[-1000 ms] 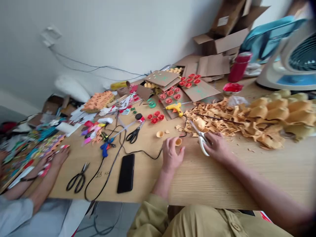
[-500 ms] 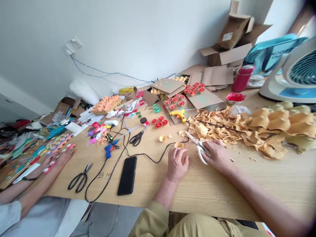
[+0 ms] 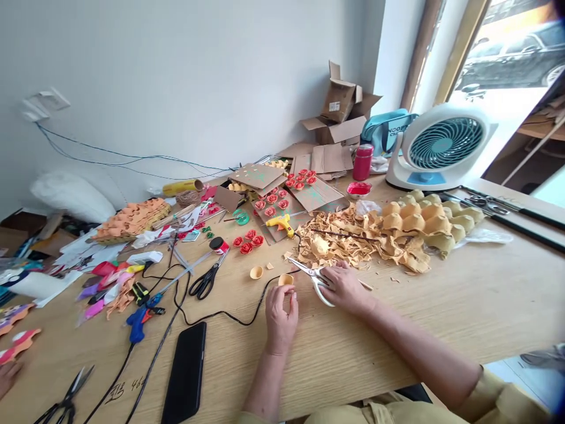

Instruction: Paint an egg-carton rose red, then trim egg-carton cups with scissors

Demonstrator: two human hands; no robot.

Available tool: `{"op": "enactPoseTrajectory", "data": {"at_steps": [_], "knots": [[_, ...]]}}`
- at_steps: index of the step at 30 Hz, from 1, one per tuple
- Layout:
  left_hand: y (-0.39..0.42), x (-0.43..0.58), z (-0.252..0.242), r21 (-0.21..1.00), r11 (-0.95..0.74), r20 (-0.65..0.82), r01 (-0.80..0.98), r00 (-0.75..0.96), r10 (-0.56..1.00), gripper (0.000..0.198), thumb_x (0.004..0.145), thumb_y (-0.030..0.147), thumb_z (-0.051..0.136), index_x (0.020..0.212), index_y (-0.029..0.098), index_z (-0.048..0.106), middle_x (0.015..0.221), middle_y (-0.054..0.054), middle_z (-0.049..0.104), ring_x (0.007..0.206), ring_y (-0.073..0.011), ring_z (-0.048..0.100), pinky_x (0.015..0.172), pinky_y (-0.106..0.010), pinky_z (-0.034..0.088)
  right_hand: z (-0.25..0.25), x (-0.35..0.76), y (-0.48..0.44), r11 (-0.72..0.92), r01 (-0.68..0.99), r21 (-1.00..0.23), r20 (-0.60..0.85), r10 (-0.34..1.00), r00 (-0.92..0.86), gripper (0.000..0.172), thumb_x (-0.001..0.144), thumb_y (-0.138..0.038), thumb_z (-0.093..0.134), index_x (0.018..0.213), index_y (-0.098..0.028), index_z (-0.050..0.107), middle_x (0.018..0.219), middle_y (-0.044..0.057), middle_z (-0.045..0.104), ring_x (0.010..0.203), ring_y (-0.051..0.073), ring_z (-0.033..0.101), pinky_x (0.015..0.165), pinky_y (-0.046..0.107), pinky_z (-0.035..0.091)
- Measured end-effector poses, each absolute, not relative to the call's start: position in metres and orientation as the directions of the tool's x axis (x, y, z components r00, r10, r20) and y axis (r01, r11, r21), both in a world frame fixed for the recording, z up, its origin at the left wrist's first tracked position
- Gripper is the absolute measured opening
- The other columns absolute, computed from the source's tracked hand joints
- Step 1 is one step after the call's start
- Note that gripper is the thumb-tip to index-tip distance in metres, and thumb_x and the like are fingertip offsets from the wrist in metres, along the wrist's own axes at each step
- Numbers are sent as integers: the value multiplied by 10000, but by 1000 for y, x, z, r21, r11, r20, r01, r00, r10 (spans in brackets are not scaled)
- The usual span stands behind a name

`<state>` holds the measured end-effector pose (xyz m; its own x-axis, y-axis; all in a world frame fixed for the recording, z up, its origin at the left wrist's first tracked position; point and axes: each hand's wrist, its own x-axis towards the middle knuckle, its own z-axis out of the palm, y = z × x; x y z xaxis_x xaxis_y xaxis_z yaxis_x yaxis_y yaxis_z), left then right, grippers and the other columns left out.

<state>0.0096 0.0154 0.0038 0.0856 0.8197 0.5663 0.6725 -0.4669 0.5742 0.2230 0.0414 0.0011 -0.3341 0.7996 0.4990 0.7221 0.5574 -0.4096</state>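
My left hand (image 3: 281,315) has its fingers curled, the tips on a small yellow egg-carton cup (image 3: 286,280) just above the table. In my right hand (image 3: 346,290) is a pair of white-handled scissors (image 3: 318,282), blades pointing up and left toward the scraps. A second cut cup (image 3: 256,272) sits to the left, with a small carton scrap (image 3: 270,266) beside it. Beyond the scissors spreads a heap of torn egg-carton pieces (image 3: 353,235). Red paper-pulp roses (image 3: 248,241) stand farther back on the table.
A yellow glue gun (image 3: 281,224) lies behind the cups; its black cord (image 3: 238,321) runs left. A phone (image 3: 184,371), blue glue gun (image 3: 138,324) and black scissors (image 3: 205,281) are at left. Egg trays (image 3: 417,221) and a fan (image 3: 441,147) stand right. Another person's hand (image 3: 7,377) shows at left.
The view has swung to the right, bringing the whole fan and the window into sight and most of the other person out. Both my hands keep nearly the same place by the cup and scissors.
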Motion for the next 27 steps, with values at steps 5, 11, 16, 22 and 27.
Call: {"op": "enactPoseTrajectory", "data": {"at_steps": [5,11,16,22,27], "knots": [[19,5,5,621,-439,585,650,-11,811,141,958,235,516,968,188,648,913,-76,703,863,-202,668,812,-329,539,10,220,39,544,719,-433,500,808,-311,178,908,-296,570,774,-220,483,711,7,631,646,156,530,783,327,337],[14,-3,7,653,-376,537,657,-51,842,179,963,287,518,997,185,661,953,-76,713,896,-198,664,849,-324,520,33,243,26,454,726,-517,478,857,-195,211,922,-295,534,739,-217,466,656,-14,557,589,132,438,755,324,325],[2,-7,8,621,-396,543,676,-6,840,154,944,259,544,979,173,666,914,-68,716,832,-179,660,806,-307,512,53,290,-7,405,741,-535,448,880,-157,235,910,-351,563,736,-219,477,631,-24,510,581,135,410,752,337,345],[1,-5,6,614,-399,538,681,9,843,151,927,265,570,953,166,680,913,-72,735,826,-178,661,777,-297,504,76,340,-63,441,769,-463,451,864,-224,140,934,-325,588,853,-226,531,670,-20,580,584,135,485,772,355,403],[4,-1,5,624,-409,515,666,42,856,160,919,277,582,955,160,685,916,-72,743,826,-177,664,780,-297,501,96,357,-93,397,839,-372,427,876,-225,154,934,-322,594,833,-255,498,633,-32,517,552,141,463,756,375,423]]}}
